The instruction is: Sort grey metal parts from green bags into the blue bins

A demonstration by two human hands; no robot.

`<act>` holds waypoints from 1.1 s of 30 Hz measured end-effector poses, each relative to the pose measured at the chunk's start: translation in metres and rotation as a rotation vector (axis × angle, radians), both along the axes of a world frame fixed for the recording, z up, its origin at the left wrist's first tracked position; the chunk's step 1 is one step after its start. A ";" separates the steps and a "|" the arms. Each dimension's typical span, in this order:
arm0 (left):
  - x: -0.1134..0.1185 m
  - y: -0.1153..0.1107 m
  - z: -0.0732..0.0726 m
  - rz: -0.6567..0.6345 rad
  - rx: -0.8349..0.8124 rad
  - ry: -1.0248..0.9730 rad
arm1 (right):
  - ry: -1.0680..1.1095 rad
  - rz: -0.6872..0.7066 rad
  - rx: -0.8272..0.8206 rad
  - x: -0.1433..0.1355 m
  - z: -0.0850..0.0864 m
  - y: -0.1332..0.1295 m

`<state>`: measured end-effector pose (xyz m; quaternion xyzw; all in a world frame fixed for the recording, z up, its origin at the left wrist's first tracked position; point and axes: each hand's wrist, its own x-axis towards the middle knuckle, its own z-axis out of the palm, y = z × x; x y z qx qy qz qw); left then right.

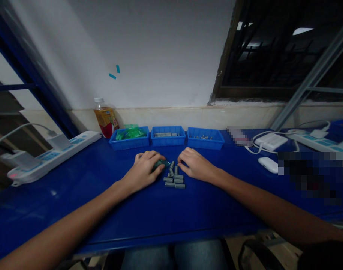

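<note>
My left hand (145, 168) rests low over the blue table, its fingers curled round a small translucent green plastic bag (162, 163). Part of the bag sticks out toward the middle; the rest is hidden under the fingers. Across from it, my right hand (196, 165) is closed, with the fingertips by the upper end of a group of metal cylinders. Whatever it may hold is hidden. Several short grey metal cylinders (178, 176) lie between and just below the two hands, some side by side in rows, others at angles.
Behind the hands stand three blue bins: one with green plastic bags (132, 132), one with metal cylinders (167, 134), one with small metal parts (205, 137). A drink bottle (105, 119) stands back left. Power strips (56, 155) and white cables flank the table (160, 213).
</note>
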<state>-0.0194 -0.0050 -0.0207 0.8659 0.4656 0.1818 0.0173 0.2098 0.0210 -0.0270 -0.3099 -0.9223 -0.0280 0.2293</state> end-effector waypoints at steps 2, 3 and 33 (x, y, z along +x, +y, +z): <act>-0.003 0.002 0.000 0.079 0.001 0.007 | -0.014 0.055 0.018 0.000 0.003 -0.001; -0.005 0.004 -0.001 0.133 -0.001 0.007 | -0.007 0.066 0.039 0.001 0.006 0.001; 0.035 -0.015 0.022 0.020 -0.263 -0.722 | 0.618 0.031 0.032 -0.015 0.007 -0.021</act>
